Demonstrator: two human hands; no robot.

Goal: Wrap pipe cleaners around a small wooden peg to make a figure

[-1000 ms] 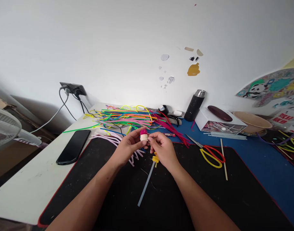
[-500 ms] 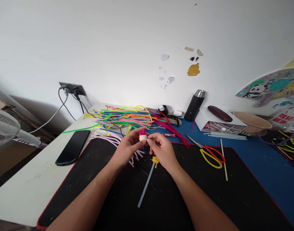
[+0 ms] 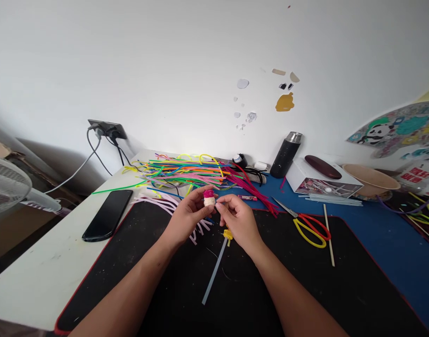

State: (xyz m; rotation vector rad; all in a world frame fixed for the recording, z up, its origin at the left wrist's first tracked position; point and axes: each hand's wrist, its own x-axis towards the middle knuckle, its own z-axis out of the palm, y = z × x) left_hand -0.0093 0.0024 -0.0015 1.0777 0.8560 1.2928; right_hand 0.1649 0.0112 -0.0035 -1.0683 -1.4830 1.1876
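Observation:
In the middle of the view, my left hand is closed round a small coil of pipe cleaner, magenta on top and cream below. Just to its right, my right hand has thumb and forefinger pinched together beside the cream part. Whatever sits between those fingertips is too small to make out. Below my right hand, a translucent glue stick lies aslant on the black mat, with a yellow pipe-cleaner piece at its upper end.
Behind the hands lies a heap of coloured pipe cleaners. Scissors and a thin wooden stick rest on the right. A phone lies left. A black flask, a white box and a bowl stand behind.
The view has shifted slightly, so the surroundings sit a little further right. My right fingertips are slightly further from the coil, while my left hand keeps its grip.

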